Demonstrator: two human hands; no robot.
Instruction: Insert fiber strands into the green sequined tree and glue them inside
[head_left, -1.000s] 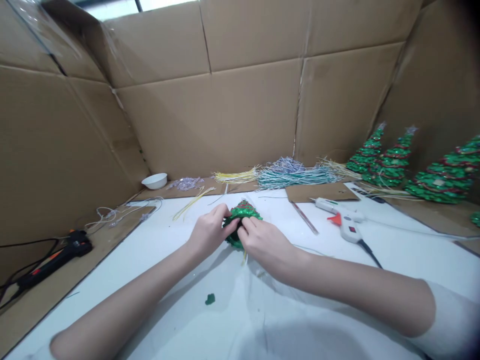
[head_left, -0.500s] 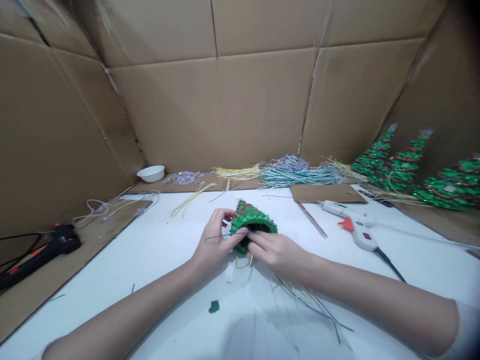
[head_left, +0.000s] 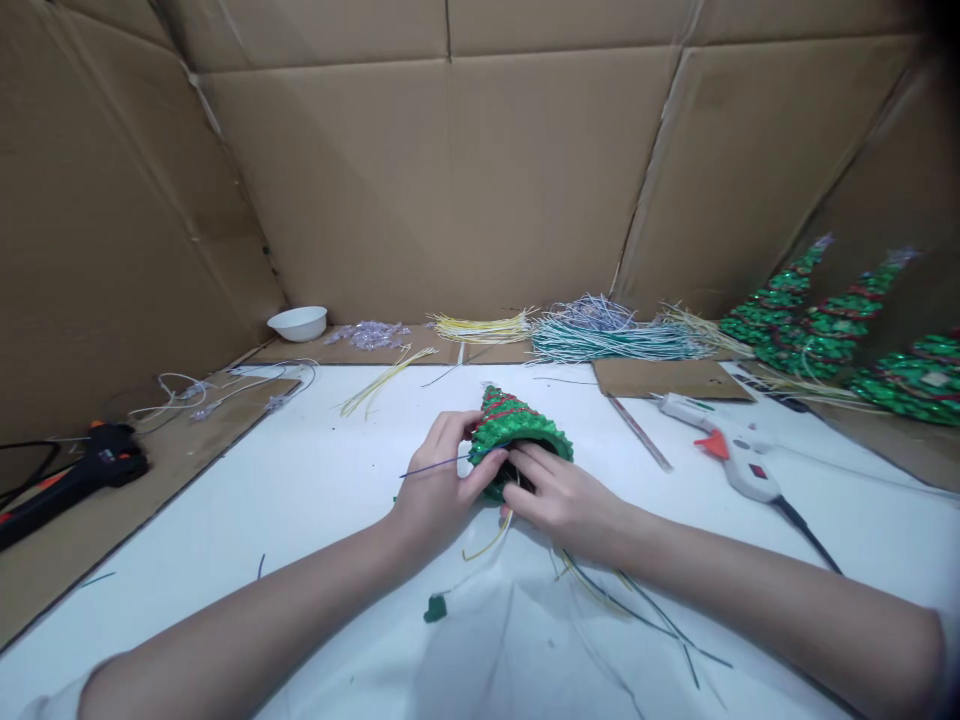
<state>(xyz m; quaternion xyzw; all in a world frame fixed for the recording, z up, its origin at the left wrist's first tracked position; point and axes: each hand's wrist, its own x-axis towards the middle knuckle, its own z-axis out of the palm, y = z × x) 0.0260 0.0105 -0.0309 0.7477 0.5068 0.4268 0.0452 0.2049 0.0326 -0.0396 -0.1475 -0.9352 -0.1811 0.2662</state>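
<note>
A small green Christmas tree (head_left: 517, 422) with red trim lies tipped on the white table, its hollow base facing me. My left hand (head_left: 442, 480) grips the tree's left side, thumb at the rim of the opening. A dark blue wire (head_left: 431, 467) sticks out leftward by that thumb. The fingers of my right hand (head_left: 559, 497) reach inside the hollow base, bent together; their tips are hidden, so what they pinch does not show. Yellow wire (head_left: 491, 540) hangs from the base below the hands.
Bundles of yellow wires (head_left: 480, 327) and green wires (head_left: 619, 340) lie at the back, near a white bowl (head_left: 298, 323). A white glue gun (head_left: 742, 460) rests at right, a black glue gun (head_left: 105, 465) at left. Finished-looking trees (head_left: 847, 315) stand at far right.
My right fingers have gone a little deeper into the tree's base. The yellow wire below hangs out further and straighter. The whole view has shifted slightly.
</note>
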